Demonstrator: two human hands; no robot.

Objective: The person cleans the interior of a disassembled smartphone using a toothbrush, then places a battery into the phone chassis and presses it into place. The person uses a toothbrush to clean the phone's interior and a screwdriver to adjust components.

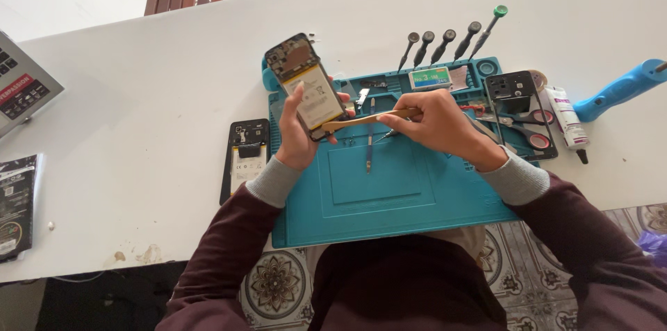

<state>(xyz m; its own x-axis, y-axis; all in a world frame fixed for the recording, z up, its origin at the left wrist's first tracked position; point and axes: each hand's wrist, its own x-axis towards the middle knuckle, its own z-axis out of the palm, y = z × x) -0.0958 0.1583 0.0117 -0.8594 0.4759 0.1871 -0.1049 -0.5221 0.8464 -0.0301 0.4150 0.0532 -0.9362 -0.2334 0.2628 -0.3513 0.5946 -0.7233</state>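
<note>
My left hand [297, 135] holds an opened phone [306, 84] upright over the teal repair mat [389, 192]; its back cover is off and the white battery and dark circuit board show. My right hand [441, 122] grips a thin tan pry tool [358, 121], and the tool's tip touches the lower edge of the phone near my left thumb. Both hands hover above the top half of the mat.
A second opened phone [244, 159] lies left of the mat. Several screwdrivers [448, 40] stand at the mat's back edge. A phone frame [517, 105], scissors, a white tube [566, 119] and a blue tool [622, 88] lie at the right. A blue spudger [369, 150] rests on the mat.
</note>
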